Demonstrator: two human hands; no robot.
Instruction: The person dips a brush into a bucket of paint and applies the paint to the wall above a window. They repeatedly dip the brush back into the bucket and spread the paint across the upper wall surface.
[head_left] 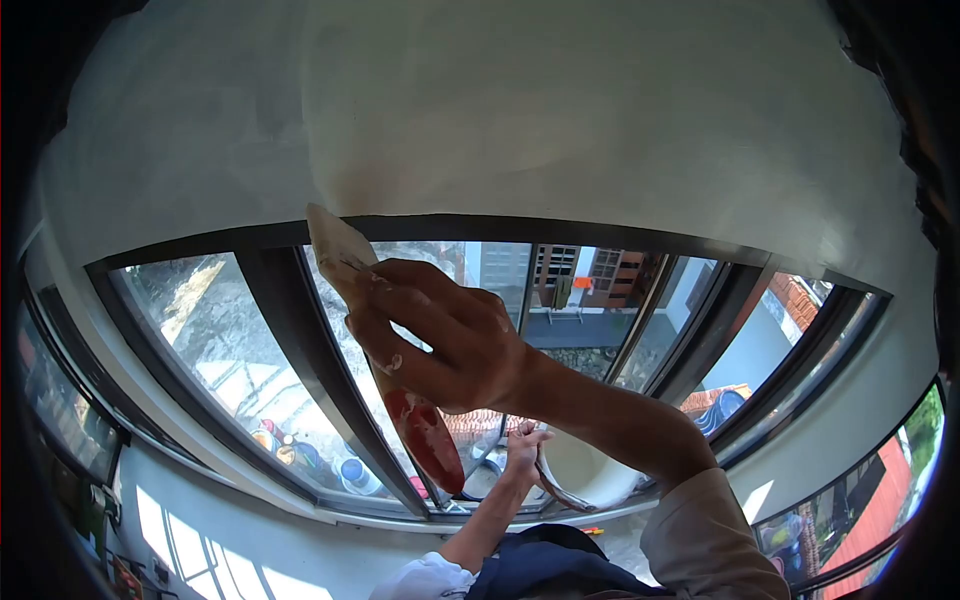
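Scraper handle [430, 440] is showing red, smeared white; blade [338, 245] is showing off-white. Bucket [605, 490] is showing white, wall [500, 120] mottled grey, window frame [285, 310] near-black, right sleeve [710, 535] beige.

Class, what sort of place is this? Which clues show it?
Probably a room being renovated: a smeared, red-handled scraper in the right hand, a pale bucket at the left hand, and a patchy wall above dark-framed windows.
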